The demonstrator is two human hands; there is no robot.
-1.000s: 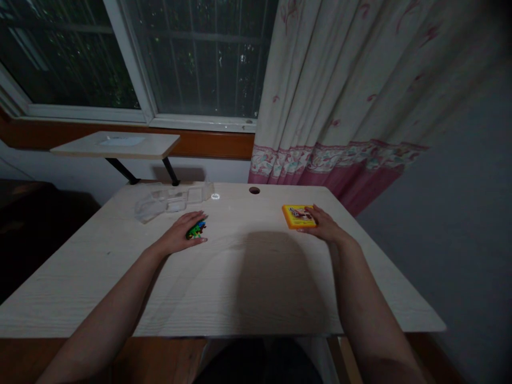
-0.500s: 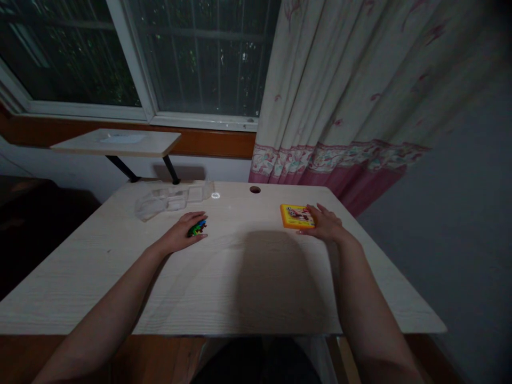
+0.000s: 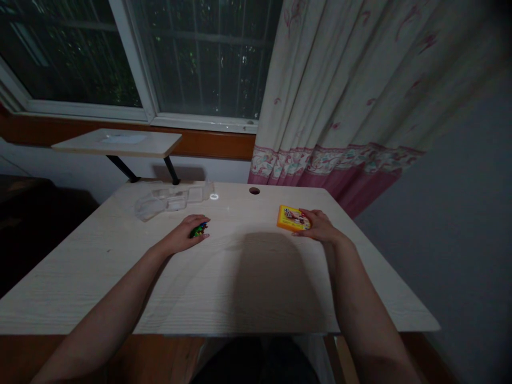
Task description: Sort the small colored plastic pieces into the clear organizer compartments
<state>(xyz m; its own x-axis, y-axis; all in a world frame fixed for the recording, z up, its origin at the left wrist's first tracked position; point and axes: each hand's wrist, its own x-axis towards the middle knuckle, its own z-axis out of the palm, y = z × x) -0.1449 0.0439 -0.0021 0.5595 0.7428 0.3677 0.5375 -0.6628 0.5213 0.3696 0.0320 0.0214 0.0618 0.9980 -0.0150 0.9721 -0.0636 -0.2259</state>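
My left hand rests on the left half of the desk, its fingers and thumb curled around a bunch of small multicoloured pieces. Green, blue, red and yellow show among them; their kind is too small to make out. Over on the right, my right hand grips the right side of a flat yellow-orange box with a printed picture on top. Thumb and fingers lie on opposite edges of that box, partly covering its right end.
Clear plastic trays lie at the back left of the pale wooden desk. A small raised shelf on black legs stands behind them. The desktop has a round cable hole at the back. A floral curtain hangs behind the right side.
The box and my right hand have shifted slightly left, and the box has turned a little. My right fingers have drawn in closer around it. My left hand has barely moved.
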